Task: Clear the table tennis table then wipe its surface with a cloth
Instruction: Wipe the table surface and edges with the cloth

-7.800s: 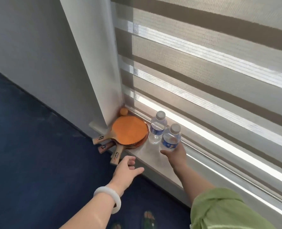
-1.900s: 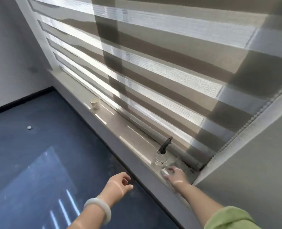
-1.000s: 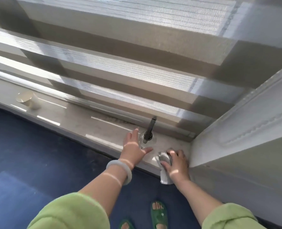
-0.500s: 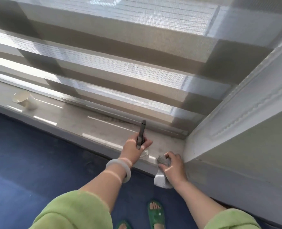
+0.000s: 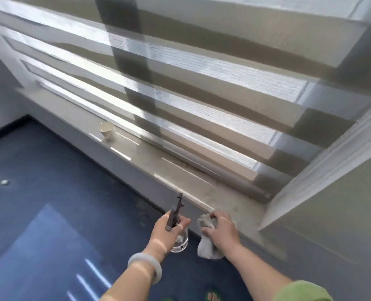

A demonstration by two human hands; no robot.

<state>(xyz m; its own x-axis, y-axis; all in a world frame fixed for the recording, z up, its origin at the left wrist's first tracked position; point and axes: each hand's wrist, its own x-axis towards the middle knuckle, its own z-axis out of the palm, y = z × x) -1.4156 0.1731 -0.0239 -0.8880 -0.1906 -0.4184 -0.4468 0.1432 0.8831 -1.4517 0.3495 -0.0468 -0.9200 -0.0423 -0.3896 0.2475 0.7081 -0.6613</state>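
My left hand (image 5: 166,232) grips a clear spray bottle (image 5: 180,243) by its neck, and the dark trigger head (image 5: 176,211) sticks up above my fingers. The bottle hangs off the sill, over the blue floor. My right hand (image 5: 221,232) holds a crumpled grey cloth (image 5: 206,244), which dangles below my palm beside the sill's front edge. The two hands are close together, left of the window recess corner. A corner of the blue table tennis table (image 5: 39,253) shows at the lower left.
A long pale window sill (image 5: 163,168) runs under striped blinds (image 5: 191,83). A paper cup (image 5: 107,131) stands on the sill farther left. A wall pier (image 5: 332,203) juts out on the right. A small white ball (image 5: 4,182) lies on the blue floor.
Both hands have drawn back from the sill toward me, the left lifting the spray bottle off it and the right carrying the cloth. My view has swung left, showing the table corner again.
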